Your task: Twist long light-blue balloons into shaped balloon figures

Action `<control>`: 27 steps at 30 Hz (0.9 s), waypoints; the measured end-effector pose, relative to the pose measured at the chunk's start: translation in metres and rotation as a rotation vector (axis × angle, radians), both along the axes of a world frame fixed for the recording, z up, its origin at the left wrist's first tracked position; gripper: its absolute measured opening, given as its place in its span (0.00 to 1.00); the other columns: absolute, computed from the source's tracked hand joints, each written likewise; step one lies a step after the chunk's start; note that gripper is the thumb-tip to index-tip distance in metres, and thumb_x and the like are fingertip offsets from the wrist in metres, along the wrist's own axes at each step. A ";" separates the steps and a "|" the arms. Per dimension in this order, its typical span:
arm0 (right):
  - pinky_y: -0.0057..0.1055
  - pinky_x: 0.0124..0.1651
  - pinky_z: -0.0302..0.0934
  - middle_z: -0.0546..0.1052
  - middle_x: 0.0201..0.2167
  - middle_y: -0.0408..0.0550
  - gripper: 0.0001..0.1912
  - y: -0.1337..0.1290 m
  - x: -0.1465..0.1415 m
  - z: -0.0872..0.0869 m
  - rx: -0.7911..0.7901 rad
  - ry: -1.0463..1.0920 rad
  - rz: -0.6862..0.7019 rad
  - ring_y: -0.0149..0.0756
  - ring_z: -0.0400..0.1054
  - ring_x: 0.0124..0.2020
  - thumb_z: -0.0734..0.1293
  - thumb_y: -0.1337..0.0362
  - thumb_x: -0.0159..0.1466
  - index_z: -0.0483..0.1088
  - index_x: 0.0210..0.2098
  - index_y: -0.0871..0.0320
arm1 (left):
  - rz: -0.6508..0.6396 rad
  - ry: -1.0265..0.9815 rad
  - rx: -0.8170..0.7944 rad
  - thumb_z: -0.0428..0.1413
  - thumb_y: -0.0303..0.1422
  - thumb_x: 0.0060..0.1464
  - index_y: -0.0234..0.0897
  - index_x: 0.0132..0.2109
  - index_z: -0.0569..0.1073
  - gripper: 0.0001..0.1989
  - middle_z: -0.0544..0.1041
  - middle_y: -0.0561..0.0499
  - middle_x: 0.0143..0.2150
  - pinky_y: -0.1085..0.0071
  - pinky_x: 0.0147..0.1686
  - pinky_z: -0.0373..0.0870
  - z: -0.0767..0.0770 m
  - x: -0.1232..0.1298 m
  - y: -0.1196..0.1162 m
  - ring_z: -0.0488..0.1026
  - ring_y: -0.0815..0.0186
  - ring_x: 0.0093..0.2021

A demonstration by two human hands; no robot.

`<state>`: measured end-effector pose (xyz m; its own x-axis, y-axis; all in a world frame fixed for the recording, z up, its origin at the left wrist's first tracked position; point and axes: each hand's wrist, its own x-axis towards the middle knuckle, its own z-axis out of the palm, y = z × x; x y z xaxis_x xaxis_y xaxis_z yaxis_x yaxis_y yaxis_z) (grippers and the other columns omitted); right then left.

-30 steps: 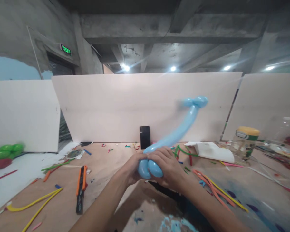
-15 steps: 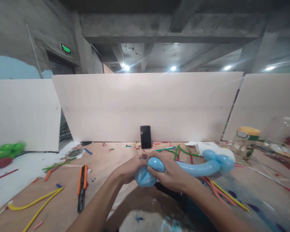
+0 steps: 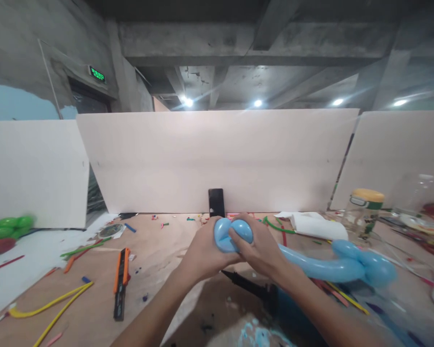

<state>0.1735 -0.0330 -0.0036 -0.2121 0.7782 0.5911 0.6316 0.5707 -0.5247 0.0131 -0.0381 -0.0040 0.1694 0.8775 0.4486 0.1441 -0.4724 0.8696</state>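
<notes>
A light blue modelling balloon point(image 3: 320, 269) is held above the table by both hands. Its bunched end bulges out between my palms. My left hand point(image 3: 204, 248) wraps round the left side of that bunch, and my right hand point(image 3: 262, 243) grips it from the right with the thumb pressed across. From my right hand a long blue section runs off to the right, ending in several round bubbles. Below the hands is a black nozzle-like tip point(image 3: 248, 285), part of a dark blue object largely covered by my right arm.
A phone point(image 3: 216, 202) leans on the white board point(image 3: 217, 154) at the back. An orange and black utility knife point(image 3: 121, 284) lies left, near yellow balloons point(image 3: 54, 301). On the right are a white paper roll point(image 3: 318, 226) and a yellow-lidded jar point(image 3: 365, 212). Green balloons point(image 3: 9, 226) sit far left.
Both hands have risen slightly with the bunched end of the balloon. Its long section and end bubbles have swung to the right and down, uncovering the paper roll.
</notes>
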 end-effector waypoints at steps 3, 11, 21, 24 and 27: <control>0.34 0.36 0.58 0.75 0.32 0.48 0.13 -0.003 -0.003 0.003 -0.049 -0.057 -0.031 0.42 0.69 0.34 0.60 0.53 0.62 0.66 0.39 0.55 | 0.025 0.091 0.035 0.66 0.33 0.34 0.40 0.38 0.72 0.20 0.73 0.51 0.28 0.73 0.24 0.59 -0.001 -0.001 0.000 0.67 0.63 0.26; 0.33 0.36 0.57 0.76 0.29 0.47 0.15 0.002 -0.003 0.006 -0.148 0.110 -0.160 0.41 0.69 0.33 0.58 0.52 0.62 0.69 0.32 0.55 | 0.064 0.114 0.113 0.61 0.30 0.42 0.41 0.43 0.70 0.18 0.74 0.49 0.37 0.69 0.35 0.65 -0.014 0.006 0.002 0.70 0.61 0.36; 0.30 0.32 0.57 0.69 0.20 0.42 0.17 0.011 -0.002 0.008 -0.319 0.419 -0.128 0.37 0.64 0.27 0.61 0.50 0.58 0.63 0.20 0.56 | 0.036 0.095 0.332 0.58 0.22 0.40 0.42 0.44 0.72 0.21 0.73 0.48 0.44 0.63 0.47 0.64 -0.015 0.013 0.000 0.70 0.58 0.44; 0.30 0.32 0.57 0.70 0.20 0.41 0.16 0.015 -0.001 0.004 -0.404 0.571 -0.070 0.36 0.64 0.27 0.62 0.51 0.56 0.65 0.22 0.57 | 0.029 0.188 0.453 0.57 0.21 0.40 0.41 0.47 0.69 0.23 0.72 0.48 0.46 0.63 0.47 0.66 -0.016 0.010 0.002 0.69 0.60 0.46; 0.30 0.32 0.57 0.70 0.21 0.40 0.16 0.018 0.001 0.001 -0.431 0.660 0.006 0.34 0.63 0.26 0.64 0.51 0.55 0.65 0.23 0.58 | 0.029 0.227 0.525 0.58 0.22 0.41 0.41 0.47 0.68 0.23 0.72 0.48 0.47 0.64 0.49 0.67 -0.019 0.010 0.004 0.69 0.62 0.47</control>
<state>0.1745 -0.0150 -0.0029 0.0728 0.9674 0.2427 0.1098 0.2341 -0.9660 0.0228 -0.0340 -0.0235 0.2913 0.5527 0.7808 0.3195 -0.8256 0.4652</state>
